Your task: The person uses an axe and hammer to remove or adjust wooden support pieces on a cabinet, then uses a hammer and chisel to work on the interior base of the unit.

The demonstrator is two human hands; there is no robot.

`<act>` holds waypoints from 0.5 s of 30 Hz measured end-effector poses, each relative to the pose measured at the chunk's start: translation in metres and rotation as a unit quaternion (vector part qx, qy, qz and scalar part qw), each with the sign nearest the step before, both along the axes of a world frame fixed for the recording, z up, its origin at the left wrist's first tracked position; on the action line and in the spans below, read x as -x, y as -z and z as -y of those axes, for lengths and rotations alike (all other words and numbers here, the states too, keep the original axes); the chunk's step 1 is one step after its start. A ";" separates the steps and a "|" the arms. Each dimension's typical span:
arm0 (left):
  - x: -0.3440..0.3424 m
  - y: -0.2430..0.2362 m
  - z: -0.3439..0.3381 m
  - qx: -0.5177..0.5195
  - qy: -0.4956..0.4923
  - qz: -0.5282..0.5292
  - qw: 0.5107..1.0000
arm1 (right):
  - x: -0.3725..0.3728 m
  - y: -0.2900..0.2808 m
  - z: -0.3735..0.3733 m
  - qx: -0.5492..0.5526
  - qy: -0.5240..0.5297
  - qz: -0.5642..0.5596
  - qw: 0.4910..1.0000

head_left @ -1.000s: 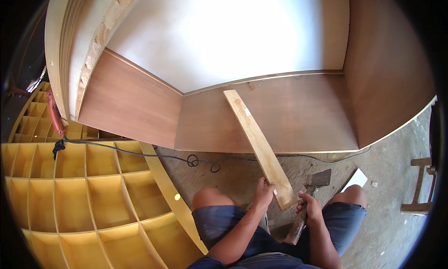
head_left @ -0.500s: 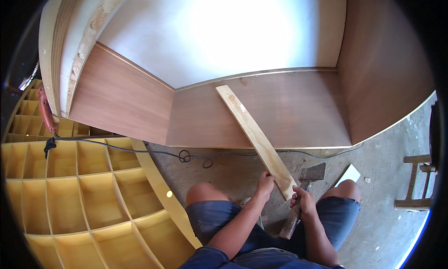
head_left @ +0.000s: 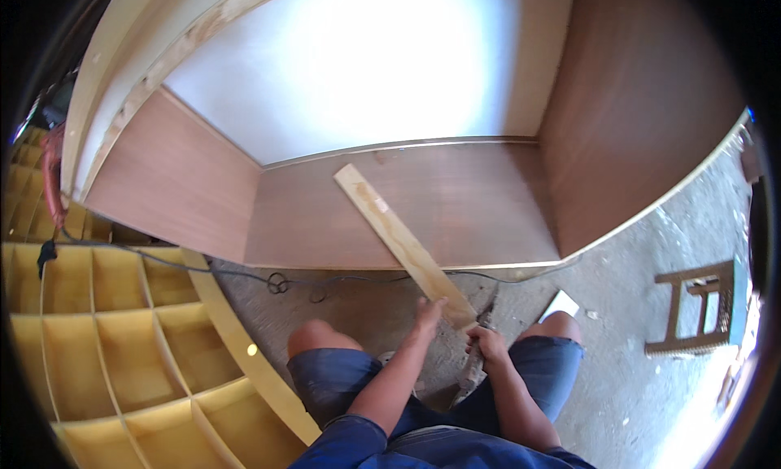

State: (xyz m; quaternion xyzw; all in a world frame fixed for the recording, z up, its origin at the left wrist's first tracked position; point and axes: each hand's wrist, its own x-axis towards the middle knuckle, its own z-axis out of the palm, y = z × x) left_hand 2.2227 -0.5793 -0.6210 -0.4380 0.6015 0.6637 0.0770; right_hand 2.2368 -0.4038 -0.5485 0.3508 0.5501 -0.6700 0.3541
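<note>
Hatchet [head_left: 471,376] has been turned in the right hand [head_left: 490,344], closed on its handle – broad-faced earlier, edge-on now. Board [head_left: 407,246], reaching into the cabinet [head_left: 297,225], is gripped near its lower end by the left hand [head_left: 430,309]. Judged light, stiff, perhaps splintery – best held by its edges, clear of the hatchet.

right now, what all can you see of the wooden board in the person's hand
The board is a long, narrow piece of light, bare-looking wood with visible grain and a whitish patch toward its far end. It slants from far left to near right, its far part over the brown panel; whether it rests there is unclear. The left hand grips its left edge near the close end. The right hand, holding a tool, is beside that end; contact is unclear.
</note>
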 end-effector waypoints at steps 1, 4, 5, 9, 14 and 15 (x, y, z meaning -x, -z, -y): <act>0.001 -0.016 0.001 0.015 0.005 -0.074 0.997 | 0.001 0.002 0.001 0.017 0.015 0.018 1.000; 0.009 -0.078 0.019 0.036 0.034 -0.153 0.987 | 0.005 0.006 0.003 0.037 0.036 0.017 0.999; 0.009 -0.100 0.025 0.042 0.052 -0.133 0.989 | 0.007 0.008 0.004 0.033 0.060 0.012 0.998; -0.003 -0.181 0.059 0.087 0.116 -0.228 0.963 | 0.017 0.018 0.004 -0.004 0.101 -0.065 0.993; -0.057 -0.245 0.120 0.421 0.278 -0.109 0.856 | 0.031 0.043 -0.003 -0.078 0.191 -0.126 0.970; -0.066 -0.247 0.126 0.446 0.272 -0.070 0.850 | 0.034 0.049 -0.006 -0.064 0.203 -0.117 0.970</act>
